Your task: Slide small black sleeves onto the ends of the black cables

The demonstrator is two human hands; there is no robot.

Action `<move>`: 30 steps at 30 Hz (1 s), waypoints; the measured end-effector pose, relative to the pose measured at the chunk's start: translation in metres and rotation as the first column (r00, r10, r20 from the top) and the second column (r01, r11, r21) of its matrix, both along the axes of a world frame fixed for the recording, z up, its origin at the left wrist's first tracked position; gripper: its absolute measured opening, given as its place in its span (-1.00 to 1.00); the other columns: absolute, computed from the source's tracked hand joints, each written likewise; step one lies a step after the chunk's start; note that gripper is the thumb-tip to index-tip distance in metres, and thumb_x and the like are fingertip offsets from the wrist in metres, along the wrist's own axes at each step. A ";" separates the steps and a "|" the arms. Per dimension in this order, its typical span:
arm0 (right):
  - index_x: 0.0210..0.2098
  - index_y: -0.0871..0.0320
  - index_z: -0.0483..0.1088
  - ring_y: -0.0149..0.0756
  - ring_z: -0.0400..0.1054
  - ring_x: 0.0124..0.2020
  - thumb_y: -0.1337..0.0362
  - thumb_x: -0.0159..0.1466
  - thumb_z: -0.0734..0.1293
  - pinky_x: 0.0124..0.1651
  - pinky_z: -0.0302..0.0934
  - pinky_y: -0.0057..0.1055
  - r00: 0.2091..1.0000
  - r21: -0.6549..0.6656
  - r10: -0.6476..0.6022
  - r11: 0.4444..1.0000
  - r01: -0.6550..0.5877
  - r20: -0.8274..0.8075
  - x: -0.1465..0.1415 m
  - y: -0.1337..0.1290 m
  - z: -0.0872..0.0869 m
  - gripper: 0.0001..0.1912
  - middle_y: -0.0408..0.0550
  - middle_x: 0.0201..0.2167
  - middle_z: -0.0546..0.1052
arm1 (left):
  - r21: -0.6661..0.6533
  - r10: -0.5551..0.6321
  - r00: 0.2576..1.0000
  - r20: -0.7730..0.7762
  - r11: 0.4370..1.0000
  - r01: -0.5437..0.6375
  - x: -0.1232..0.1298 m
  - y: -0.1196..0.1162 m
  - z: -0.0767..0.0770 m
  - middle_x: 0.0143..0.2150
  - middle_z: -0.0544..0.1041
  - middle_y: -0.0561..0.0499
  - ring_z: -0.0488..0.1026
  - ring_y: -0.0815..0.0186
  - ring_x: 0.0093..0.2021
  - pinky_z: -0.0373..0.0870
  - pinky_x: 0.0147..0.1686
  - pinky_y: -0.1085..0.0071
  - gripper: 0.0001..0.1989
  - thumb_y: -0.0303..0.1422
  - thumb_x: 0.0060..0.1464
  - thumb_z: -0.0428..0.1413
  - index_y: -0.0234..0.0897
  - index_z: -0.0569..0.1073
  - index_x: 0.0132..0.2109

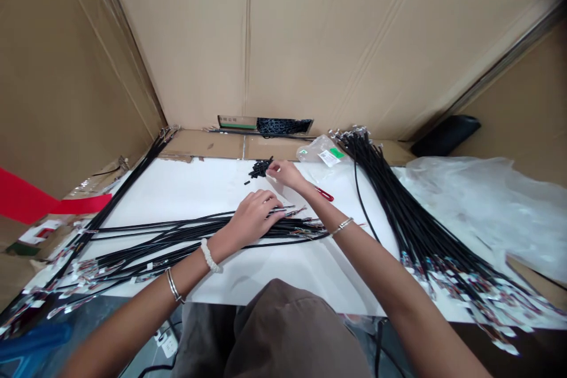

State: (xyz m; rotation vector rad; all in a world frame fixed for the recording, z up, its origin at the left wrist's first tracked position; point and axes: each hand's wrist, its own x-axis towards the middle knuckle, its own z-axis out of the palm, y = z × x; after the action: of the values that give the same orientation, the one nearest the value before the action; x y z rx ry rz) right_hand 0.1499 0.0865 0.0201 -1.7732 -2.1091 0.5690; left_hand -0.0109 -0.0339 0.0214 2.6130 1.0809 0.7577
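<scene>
My left hand [252, 218] lies over a loose bundle of black cables [190, 237], with its fingers curled around the cables near their ends. My right hand [283, 172] is farther forward, its fingertips close to a small heap of short black tubes or sleeves [260, 169]. A few loose pieces lie just left of the heap. Whether my right fingers pinch a piece is hidden. The cable ends carry small metal terminals and white labels.
A white work surface [212, 183] lies inside cardboard walls. A long black cable bundle [425, 230] lies at right, another at left. A clear plastic bag [321, 153], red-handled scissors [325, 194] and a plastic sheet [482, 207] are nearby.
</scene>
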 end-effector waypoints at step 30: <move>-0.07 0.32 0.50 0.09 0.38 0.08 0.41 0.27 0.22 0.02 0.23 -0.17 0.941 -0.061 -0.045 0.996 0.070 0.335 -0.050 0.028 0.003 -0.69 0.37 0.01 0.49 | 0.201 0.779 0.398 -0.485 0.542 -0.816 -0.258 0.150 -0.006 0.07 0.38 -0.37 0.32 -0.04 0.09 0.30 -0.01 0.15 -0.62 -0.38 0.15 -0.09 -0.47 0.36 0.06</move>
State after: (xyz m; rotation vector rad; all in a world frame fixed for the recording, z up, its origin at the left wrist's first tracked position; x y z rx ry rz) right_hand 0.0996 0.1145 0.0227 -2.0899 -2.2673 0.3511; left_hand -0.2692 0.1158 0.0158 2.1264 2.5841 0.0450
